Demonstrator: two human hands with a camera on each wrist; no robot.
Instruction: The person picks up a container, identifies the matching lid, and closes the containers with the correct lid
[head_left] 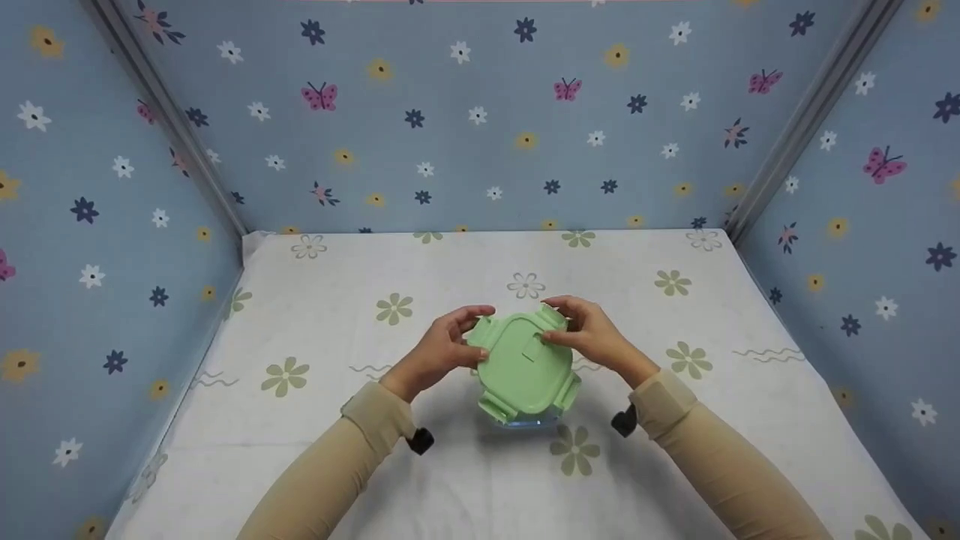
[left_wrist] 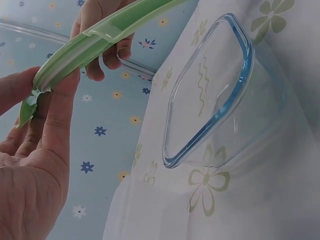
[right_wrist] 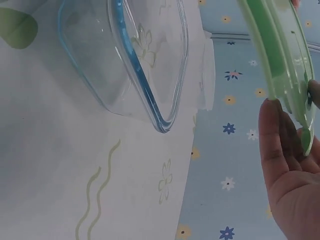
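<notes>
Green lid (head_left: 525,369), top face toward the head camera, long axis hard to tell, is pinched at its far corners by left hand (head_left: 441,346) and right hand (head_left: 594,331), fingers partly curled; wrist views reveal a gap, hidden from above, over a glass container (left_wrist: 260,102) on flowered cloth (head_left: 330,326).

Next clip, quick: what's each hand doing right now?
Left hand: holding the green lid by its edge.
Right hand: also holding the green lid's edge.

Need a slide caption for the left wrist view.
Green lid held apart from the uncovered clear container on flowered cloth.
</notes>
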